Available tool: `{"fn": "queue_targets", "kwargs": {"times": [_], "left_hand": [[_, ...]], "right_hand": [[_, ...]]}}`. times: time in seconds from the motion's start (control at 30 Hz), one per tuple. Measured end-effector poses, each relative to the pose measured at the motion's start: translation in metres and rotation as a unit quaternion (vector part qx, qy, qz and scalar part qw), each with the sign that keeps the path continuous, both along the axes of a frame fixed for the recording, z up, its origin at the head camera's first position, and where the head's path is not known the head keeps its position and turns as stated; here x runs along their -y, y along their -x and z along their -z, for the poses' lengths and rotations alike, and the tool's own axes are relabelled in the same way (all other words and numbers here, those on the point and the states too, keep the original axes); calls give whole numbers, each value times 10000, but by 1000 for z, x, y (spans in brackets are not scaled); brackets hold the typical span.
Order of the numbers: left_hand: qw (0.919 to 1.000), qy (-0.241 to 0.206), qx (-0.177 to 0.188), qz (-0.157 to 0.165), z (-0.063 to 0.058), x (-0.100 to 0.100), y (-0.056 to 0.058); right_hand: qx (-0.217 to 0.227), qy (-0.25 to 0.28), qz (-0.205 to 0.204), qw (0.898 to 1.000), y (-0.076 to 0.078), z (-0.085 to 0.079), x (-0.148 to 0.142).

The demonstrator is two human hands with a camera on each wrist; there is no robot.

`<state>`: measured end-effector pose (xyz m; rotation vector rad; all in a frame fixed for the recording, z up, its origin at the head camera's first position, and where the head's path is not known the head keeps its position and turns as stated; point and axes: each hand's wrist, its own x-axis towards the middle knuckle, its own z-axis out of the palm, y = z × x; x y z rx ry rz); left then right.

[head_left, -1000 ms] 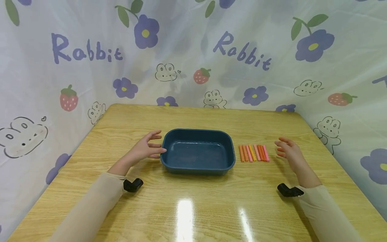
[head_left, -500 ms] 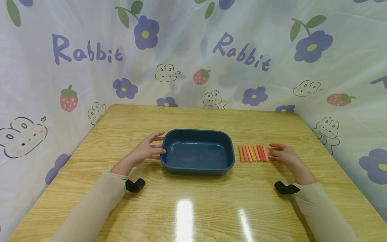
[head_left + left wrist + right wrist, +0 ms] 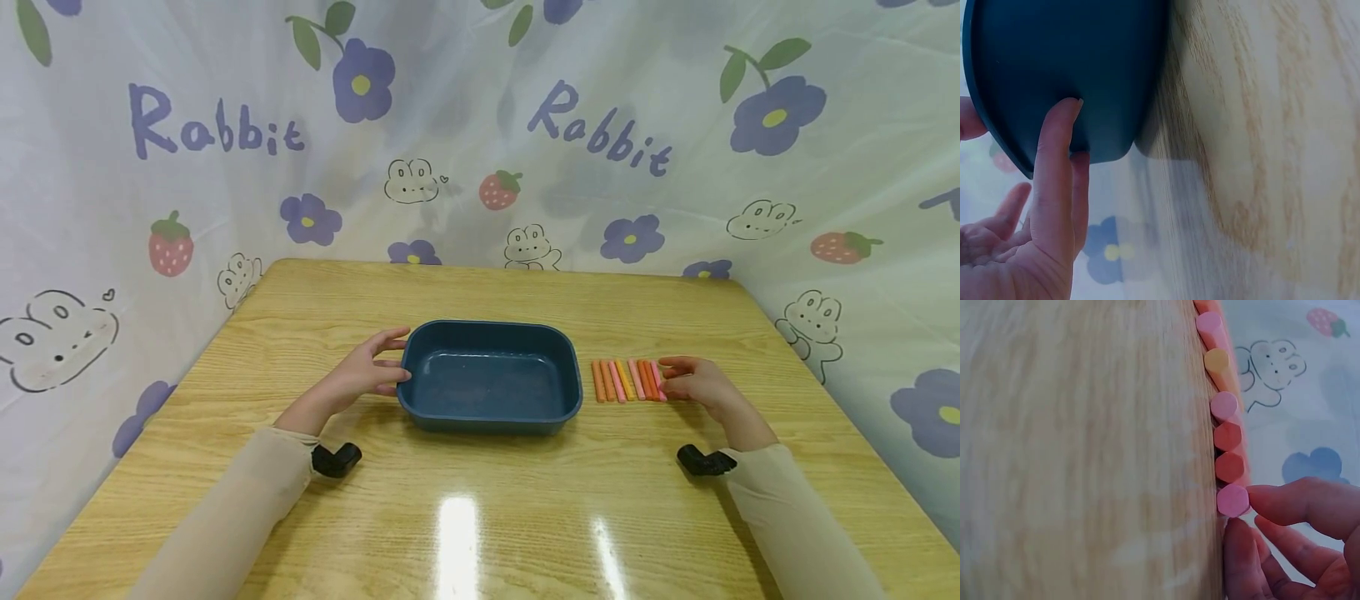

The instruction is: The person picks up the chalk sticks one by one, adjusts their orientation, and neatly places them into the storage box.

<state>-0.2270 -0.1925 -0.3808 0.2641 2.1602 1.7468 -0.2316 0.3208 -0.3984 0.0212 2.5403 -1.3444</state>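
On the wooden table point(image 3: 540, 500), pinches the outermost pink stick point(image 3: 1233, 500) with the right hand point(image 3: 707, 387).
Rests the left hand point(image 3: 356, 373), straight-fingered, against the blue tray point(image 3: 487, 423).

Left sleeve point(image 3: 225, 508): long, plain cream fabric, slanting forward and inward from the near edge.
Left wrist point(image 3: 306, 411): bare beyond the sleeve.
Left hand point(image 3: 363, 368): bare, fingers spread, only slightly bent.
Right sleeve point(image 3: 795, 512): same cream fabric, slanting likewise inward.
Right wrist point(image 3: 750, 429): bare, well apart from the left.
Right hand point(image 3: 703, 385): fingers bent, thumb and fingertip close in a pinch.
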Motion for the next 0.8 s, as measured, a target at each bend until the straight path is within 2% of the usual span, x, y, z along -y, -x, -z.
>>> {"fn": "queue_targets", "kwargs": {"times": [0.17,0.43,0.53,0.63,0.8], "left_hand": [[10000,-24,12,-5,0,-1,0],[10000,-16,20,-16,-1,-1,0],[10000,-21,26,-19,0,-1,0],[10000,-37,24,-4,0,-1,0],[10000,-16,2,10,0,-1,1]], "right_hand": [[-65,-522,-30,9986,2,-2,4],[152,-837,140,9963,8,-4,11],[244,-565,232,9978,9,-4,11],[513,93,333,9981,10,-4,8],[1050,1177,499,9862,11,-5,-1]]}}
